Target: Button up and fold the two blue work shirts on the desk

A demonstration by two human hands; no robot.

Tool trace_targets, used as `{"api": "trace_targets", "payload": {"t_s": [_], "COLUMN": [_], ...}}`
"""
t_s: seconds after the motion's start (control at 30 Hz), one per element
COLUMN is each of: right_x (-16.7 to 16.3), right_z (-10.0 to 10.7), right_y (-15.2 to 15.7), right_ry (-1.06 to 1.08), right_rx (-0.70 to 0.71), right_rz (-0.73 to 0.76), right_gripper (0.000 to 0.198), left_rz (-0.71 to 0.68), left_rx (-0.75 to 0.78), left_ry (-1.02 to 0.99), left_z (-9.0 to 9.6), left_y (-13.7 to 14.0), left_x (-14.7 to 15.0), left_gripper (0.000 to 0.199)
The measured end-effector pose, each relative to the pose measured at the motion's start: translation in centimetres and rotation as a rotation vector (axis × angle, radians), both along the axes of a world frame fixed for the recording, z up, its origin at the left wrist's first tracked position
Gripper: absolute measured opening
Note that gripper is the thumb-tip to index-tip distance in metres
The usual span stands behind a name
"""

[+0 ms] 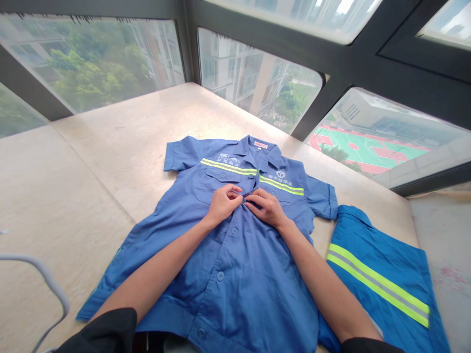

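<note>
A blue short-sleeved work shirt lies face up, collar away from me, with yellow-and-grey reflective stripes across the chest. My left hand pinches the front placket at mid-chest. From the other side, my right hand grips the same spot, fingertips nearly meeting the left ones. A small button shows between the fingertips; whether it sits in its hole I cannot tell. Lower down the front, another button and a further button lie along the placket. The shirt is open at the collar.
A folded blue garment with a reflective band lies to the right, against the shirt's side. At the left, a white cable curves over the pale stone surface. Dark-framed windows border the far side.
</note>
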State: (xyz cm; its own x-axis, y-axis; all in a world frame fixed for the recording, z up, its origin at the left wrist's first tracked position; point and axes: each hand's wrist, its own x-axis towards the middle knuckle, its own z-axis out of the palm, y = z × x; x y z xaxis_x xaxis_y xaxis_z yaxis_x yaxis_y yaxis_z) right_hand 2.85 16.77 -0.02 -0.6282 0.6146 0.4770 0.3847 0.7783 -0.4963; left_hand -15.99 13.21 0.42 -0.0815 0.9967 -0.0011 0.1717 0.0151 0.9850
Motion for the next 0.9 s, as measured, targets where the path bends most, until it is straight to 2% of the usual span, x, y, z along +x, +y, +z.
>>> {"api": "trace_targets", "payload": {"t_s": [0.3,0.53,0.7,0.77,0.9], "right_x": [-0.4,-0.7,-0.6,-0.6,-1.0], "right_z": [0.9,1.4,1.5,1.2,0.3], "right_y": [0.4,0.6,0.7,0.6,0.2], "right_ry": [0.094,0.080,0.087,0.077,0.031], "right_rx": [-0.471,-0.675,-0.676,-0.611,-0.392], "right_rz": [-0.037,-0.087,-0.073,-0.078,-0.133], "right_gripper": [0.026,0.030,0.030,0.028,0.022], "left_rz": [-0.022,-0.019,0.001,0.004,-0.023], "left_rx": [0.001,0.001,0.018,0.054,0.165], "left_ry": [-0.017,-0.063,-0.006,0.070,0.297], "left_z": [-0.2,-0.2,-0.2,-0.2,-0.3], "left_y": [0.1,0.2,0.2,0.1,-0.1], "left_x": [-0.1,-0.1,-0.1,-0.2,-0.3], "left_gripper": [0.023,0.025,0.020,0.016,0.010]}}
